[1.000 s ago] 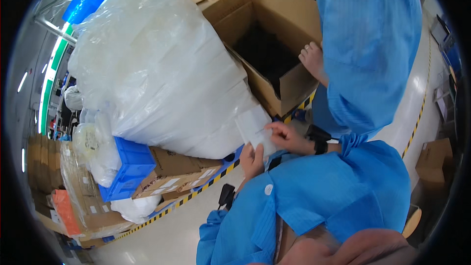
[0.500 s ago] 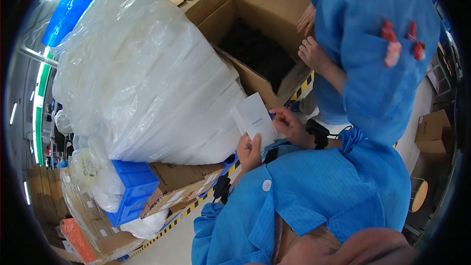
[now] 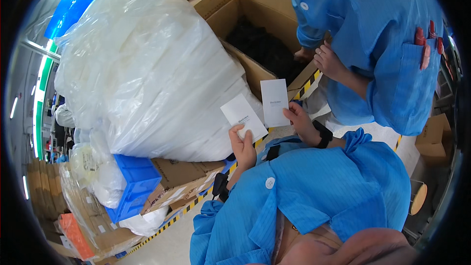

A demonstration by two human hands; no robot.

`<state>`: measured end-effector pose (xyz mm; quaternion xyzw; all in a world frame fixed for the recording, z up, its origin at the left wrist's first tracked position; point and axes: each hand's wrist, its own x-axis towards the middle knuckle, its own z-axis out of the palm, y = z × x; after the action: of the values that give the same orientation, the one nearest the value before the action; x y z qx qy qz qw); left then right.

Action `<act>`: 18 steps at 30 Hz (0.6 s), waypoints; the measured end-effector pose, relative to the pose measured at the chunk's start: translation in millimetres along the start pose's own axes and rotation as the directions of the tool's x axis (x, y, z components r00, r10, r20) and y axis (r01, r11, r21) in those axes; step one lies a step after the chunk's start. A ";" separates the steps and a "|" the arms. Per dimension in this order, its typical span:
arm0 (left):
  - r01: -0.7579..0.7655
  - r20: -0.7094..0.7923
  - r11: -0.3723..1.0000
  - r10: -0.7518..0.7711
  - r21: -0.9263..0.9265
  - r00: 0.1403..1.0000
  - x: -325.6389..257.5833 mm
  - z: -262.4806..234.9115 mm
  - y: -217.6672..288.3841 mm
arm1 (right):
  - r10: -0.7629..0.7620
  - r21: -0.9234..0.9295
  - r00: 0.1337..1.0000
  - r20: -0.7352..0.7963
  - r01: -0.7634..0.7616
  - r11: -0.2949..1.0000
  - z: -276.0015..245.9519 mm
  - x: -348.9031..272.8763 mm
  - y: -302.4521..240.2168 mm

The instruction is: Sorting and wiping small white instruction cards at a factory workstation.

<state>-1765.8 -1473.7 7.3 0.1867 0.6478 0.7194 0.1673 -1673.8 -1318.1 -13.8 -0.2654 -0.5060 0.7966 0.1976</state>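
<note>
My left hand (image 3: 242,148) pinches a white printed booklet (image 3: 241,118) by its lower edge, thumb on top. A second white booklet (image 3: 274,99) stands upright beside it, gripped at its lower right edge by my right hand (image 3: 300,121). The two booklets are apart, each with small dark print on its face. Beyond them is an open cardboard box (image 3: 248,68) with dark black contents (image 3: 260,44), whose kind I cannot make out. A co-worker in a blue smock (image 3: 368,34) leans over that box, one hand (image 3: 305,54) reaching into it.
A big pile wrapped in clear plastic (image 3: 147,73) fills the left side, above a blue crate (image 3: 135,181) and cardboard. Yellow-black tape (image 3: 169,223) runs along the floor. Another carton (image 3: 432,137) and a round stool (image 3: 418,197) stand at the right.
One booklet showed in my hands before; now each hand holds one, spread apart. The co-worker has leaned forward, head coming into view, and one hand has moved into the box.
</note>
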 end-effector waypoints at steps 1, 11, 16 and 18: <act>-0.030 0.006 0.997 0.030 0.073 1.000 -0.3 2.1 5.0 | -0.012 -0.044 1.000 0.006 0.013 0.999 -1.6 -2.5 -0.7; -0.094 0.093 0.994 0.089 0.059 0.992 -1.7 4.7 6.4 | -0.038 -0.094 0.998 0.042 0.041 0.995 4.5 -3.7 -3.5; -0.082 0.066 0.996 0.079 0.040 0.995 -2.9 15.7 20.3 | -0.088 0.001 0.988 0.124 0.089 0.996 5.5 -1.6 0.6; -0.047 0.084 0.997 0.042 0.063 0.996 -2.4 13.7 18.4 | -0.101 0.010 0.986 0.131 0.101 0.995 8.4 -3.0 -2.8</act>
<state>-1757.0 -1464.8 26.8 0.2359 0.6590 0.6933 0.1715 -1676.6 -1324.6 -7.6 -0.1859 -0.5294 0.8021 0.2042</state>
